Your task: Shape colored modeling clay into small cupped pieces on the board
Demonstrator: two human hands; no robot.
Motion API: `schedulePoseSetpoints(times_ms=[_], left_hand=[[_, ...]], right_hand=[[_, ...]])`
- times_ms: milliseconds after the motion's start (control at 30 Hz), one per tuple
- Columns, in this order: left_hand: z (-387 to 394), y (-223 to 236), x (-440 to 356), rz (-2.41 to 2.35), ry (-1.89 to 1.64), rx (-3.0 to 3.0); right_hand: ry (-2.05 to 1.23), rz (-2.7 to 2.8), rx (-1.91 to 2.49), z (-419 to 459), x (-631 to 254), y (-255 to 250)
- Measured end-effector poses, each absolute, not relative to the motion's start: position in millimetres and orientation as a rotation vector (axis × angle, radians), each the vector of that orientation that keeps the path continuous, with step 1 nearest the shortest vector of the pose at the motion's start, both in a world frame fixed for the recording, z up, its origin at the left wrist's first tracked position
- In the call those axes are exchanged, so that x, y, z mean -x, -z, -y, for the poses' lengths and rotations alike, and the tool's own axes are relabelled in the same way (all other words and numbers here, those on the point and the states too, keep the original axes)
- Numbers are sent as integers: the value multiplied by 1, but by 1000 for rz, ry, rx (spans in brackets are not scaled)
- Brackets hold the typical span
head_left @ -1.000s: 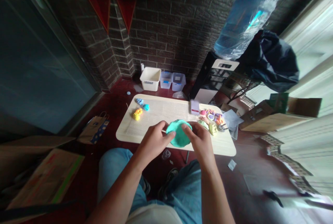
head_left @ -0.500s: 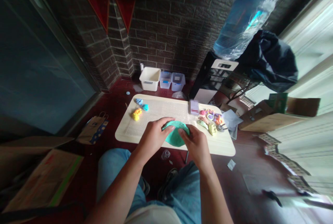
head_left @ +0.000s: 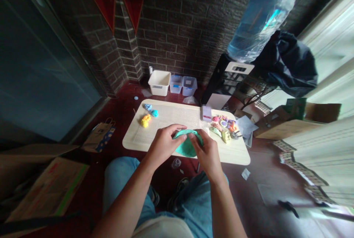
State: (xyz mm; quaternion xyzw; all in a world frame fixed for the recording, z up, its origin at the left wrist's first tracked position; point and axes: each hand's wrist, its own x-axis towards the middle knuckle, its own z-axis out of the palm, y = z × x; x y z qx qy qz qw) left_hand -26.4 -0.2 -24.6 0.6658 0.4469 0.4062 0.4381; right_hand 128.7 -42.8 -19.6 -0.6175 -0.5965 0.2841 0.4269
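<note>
**Dark brick room, pale bench, green clay pinched between two hands**

Brick wall point(head_left: 179, 27) stands behind a pale bench point(head_left: 235, 155), where yellow lumps point(head_left: 144, 123) and blue lumps point(head_left: 155, 113) lie at the left and a pile of coloured pieces point(head_left: 224, 123) at the right, near a phone point(head_left: 206, 113). Green clay point(head_left: 186, 150) is held up above the bench's near edge, a thin round with its far rim raised. The left hand point(head_left: 164, 142) and right hand point(head_left: 206, 151) grip it from either side: thumbs on the inner face, other fingers point(head_left: 177, 126) curled outside, closed down to about the clay's thickness. Some fingertips are hidden behind it. Light, matched pressure from both thumbs would probably suit so thin a sheet; pressing hard in one spot could tear it, and uneven pinching may leave the rim wavy.
</note>
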Motion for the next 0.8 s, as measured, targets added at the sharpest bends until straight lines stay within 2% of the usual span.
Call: schedulePoseSetpoints(times_ms=[300,567,800], left_hand=[[1,22,24,-1119,-1117,-1683],[4,19,21,-1110,-1146,-1728],[0,22,19,-1174,-1238,-1610]], right_hand=[[-689,1486,1533,43,-127,17],[-533,1466,1536,44,-125,14],[-868,1287,1516,44,-128,20]])
